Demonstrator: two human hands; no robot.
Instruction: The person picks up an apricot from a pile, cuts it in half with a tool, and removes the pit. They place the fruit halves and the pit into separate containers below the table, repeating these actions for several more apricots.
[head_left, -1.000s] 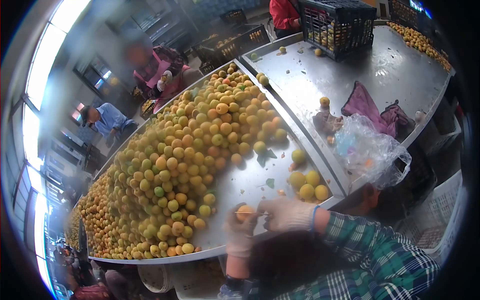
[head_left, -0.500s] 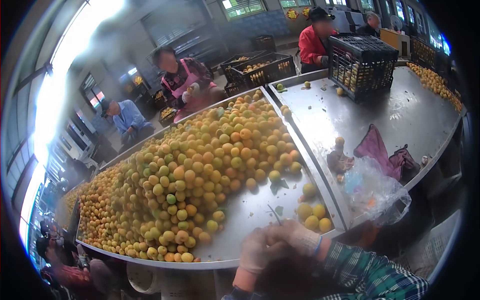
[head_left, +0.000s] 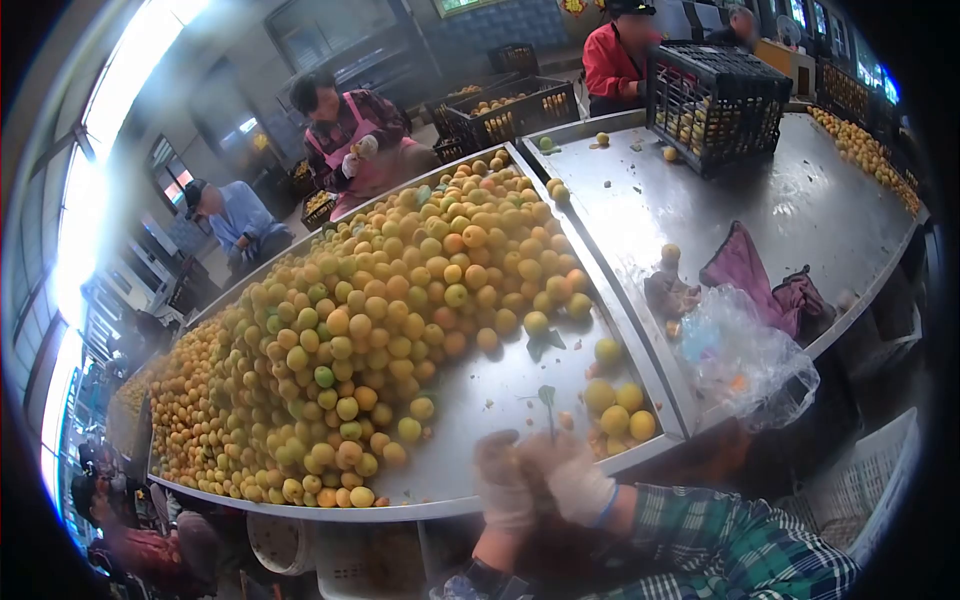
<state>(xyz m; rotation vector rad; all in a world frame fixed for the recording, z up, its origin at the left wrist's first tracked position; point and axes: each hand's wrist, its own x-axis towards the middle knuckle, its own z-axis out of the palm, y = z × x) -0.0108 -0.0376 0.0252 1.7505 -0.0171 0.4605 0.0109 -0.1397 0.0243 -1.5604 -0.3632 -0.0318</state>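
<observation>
My left hand [head_left: 504,484] and my right hand [head_left: 570,478], both in pale work gloves, meet over the near edge of the metal sorting table [head_left: 470,435]. Their fingers are curled in towards each other, and I cannot tell what is between them. Just past the fingertips shows a green leaf [head_left: 547,396] with a thin stem. A big heap of yellow-orange apricots [head_left: 340,350] covers the table to the left. Beside my right hand, in the near corner, sits a small group of yellow apricots [head_left: 616,408].
On the adjoining metal table [head_left: 640,205] are a black crate [head_left: 715,105] of fruit, a purple cloth [head_left: 745,270] and a clear plastic bag [head_left: 745,350]. Co-workers sit across the tables. White baskets [head_left: 875,490] stand below on the right, and a white bucket [head_left: 280,543] on the left.
The view has tilted down slightly, so the tables sit higher. My hands stay together, with the left hand now more upright. The co-worker in the pink apron has bent their head lower.
</observation>
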